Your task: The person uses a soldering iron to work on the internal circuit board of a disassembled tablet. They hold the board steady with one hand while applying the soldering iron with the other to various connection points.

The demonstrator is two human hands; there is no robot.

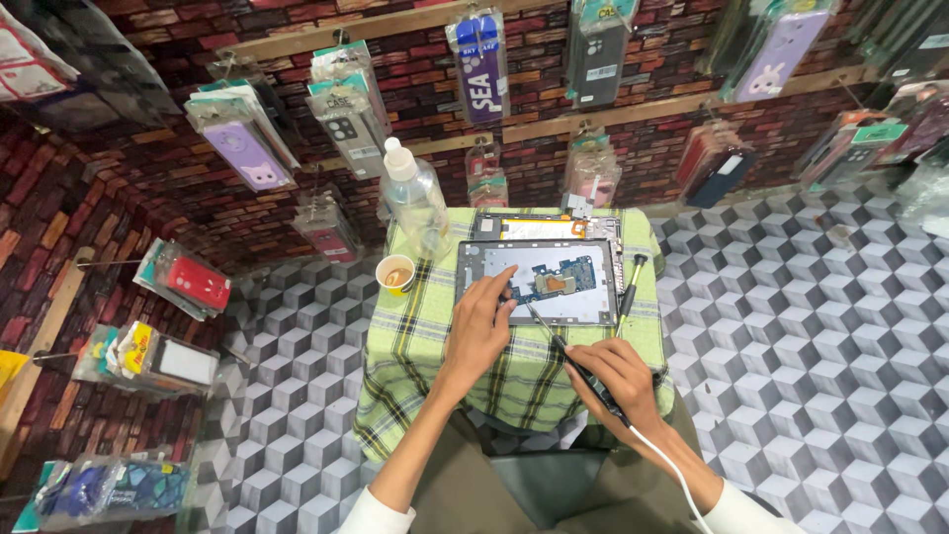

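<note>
- The right hand (pixel 615 376) at five o'clock closes around a slim black corded soldering iron (pixel 568 358), its tip angled toward eleven o'clock.
- The left hand (pixel 481 326), fingers spread, presses the opened grey tablet with exposed blue circuit board (pixel 539 280); it looks rigid yet fragile, best steadied by its frame.
- A small paper cup (pixel 396 274) sits at ten o'clock.
- A clear plastic bottle (pixel 413 198) stands beyond.

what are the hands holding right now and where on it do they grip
The right hand grips a corded soldering iron by its handle. The left hand holds nothing; its fingertips rest on the opened tablet.
</note>
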